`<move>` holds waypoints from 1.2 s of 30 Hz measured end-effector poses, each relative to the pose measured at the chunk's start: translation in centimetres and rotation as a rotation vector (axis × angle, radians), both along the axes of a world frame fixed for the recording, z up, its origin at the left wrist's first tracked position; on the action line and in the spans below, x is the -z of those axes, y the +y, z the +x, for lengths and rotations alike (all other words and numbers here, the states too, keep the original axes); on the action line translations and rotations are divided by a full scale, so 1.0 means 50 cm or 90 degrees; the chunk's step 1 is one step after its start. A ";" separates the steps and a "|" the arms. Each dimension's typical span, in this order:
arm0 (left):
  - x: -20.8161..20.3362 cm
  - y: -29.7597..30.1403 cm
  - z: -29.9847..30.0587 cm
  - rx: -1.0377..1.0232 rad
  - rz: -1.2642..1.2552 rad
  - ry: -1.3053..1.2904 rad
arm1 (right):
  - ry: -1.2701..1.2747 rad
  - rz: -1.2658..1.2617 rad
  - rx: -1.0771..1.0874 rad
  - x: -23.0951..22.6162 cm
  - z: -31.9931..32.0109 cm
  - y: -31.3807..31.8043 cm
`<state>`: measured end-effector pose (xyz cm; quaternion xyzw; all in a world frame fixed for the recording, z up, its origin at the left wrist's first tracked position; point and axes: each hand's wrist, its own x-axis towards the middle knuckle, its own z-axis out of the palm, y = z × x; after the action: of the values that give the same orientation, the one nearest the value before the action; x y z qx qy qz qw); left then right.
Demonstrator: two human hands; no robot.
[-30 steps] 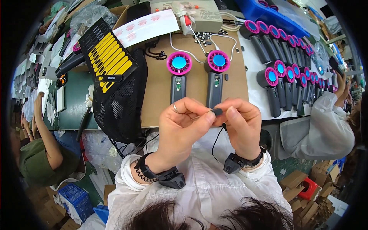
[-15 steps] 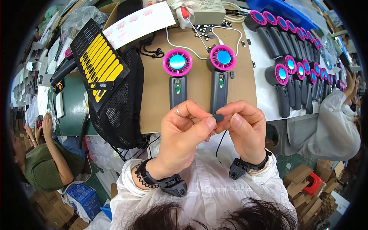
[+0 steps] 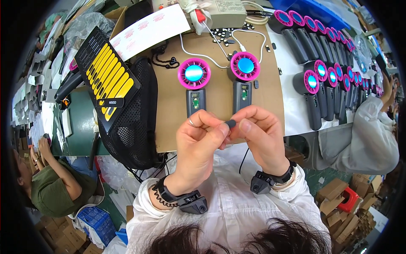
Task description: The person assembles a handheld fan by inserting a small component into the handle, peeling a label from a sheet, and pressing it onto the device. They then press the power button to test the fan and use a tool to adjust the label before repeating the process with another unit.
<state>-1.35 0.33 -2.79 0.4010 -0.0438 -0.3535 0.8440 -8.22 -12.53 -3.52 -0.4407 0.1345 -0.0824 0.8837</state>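
Centre of frame: the small dark grey oval piece [image 3: 231,123] lies between the two hands, above the tabletop [image 3: 272,99] edge. The left hand [image 3: 196,139] has thumb and forefinger closed on its left end; the right hand [image 3: 263,133] has its fingertips at the right end, though whether they clamp it or merely touch it cannot be told. The visible part of the piece runs roughly across the frame, tilted slightly up to the right; the fingers hide the remainder. Above, two handheld fans with magenta rims stand apart, their handles running up and down the frame, crosswise to the piece. The right-hand fan [image 3: 245,67] has its handle just above the piece and nearer the right hand; the left-hand fan [image 3: 194,74] lies above the left hand.
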 end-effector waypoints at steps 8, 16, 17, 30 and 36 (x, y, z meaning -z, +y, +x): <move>0.053 0.010 -0.001 -0.087 0.036 -0.210 | 0.017 -0.045 -0.009 0.023 0.019 0.013; 0.043 0.069 0.007 -0.099 0.182 -0.293 | 0.014 -0.188 -0.044 0.009 0.038 0.008; 0.040 0.077 0.011 -0.102 0.210 -0.288 | 0.007 -0.232 -0.045 -0.003 0.046 -0.009; 0.124 0.089 0.027 -0.137 0.524 -0.772 | 0.068 -0.739 -0.226 -0.009 0.177 -0.028; 0.138 0.084 0.029 -0.167 0.496 -0.765 | 0.057 -0.729 -0.207 0.003 0.178 -0.021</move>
<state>0.12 4.55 -9.67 0.7993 -0.3224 0.0419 0.5055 0.66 -13.57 -3.69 -0.8652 0.0361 0.0131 0.5000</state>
